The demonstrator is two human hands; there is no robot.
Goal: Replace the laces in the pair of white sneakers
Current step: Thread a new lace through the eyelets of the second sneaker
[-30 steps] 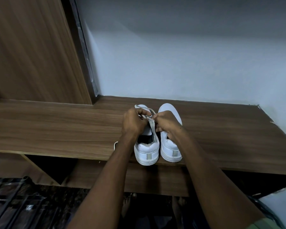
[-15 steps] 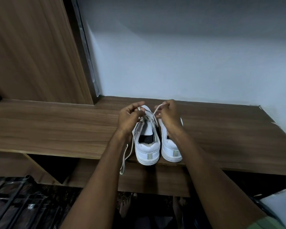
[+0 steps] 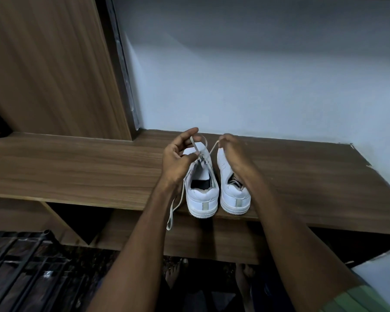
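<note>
Your left hand [image 3: 177, 154] pinches the lace [image 3: 202, 144] above the left sneaker [image 3: 202, 190]; your right hand [image 3: 231, 152], at 3 o'clock, seemingly pinches its other end.

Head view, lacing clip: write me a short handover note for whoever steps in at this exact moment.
Left hand: pinches one run of the white lace above the left sneaker, and its grip also meets the lace near the eyelets.
Right hand: pinches the other run, lifted over the right sneaker.
Both sneakers stand side by side, heels toward the person, at the front edge of the wooden shelf. One lace end hangs over that edge.
Done: the lace runs through the left sneaker's eyelets; how many cannot be told.
Left: finish the left sneaker, then the right one, whose lacing is hidden by the arm.
</note>
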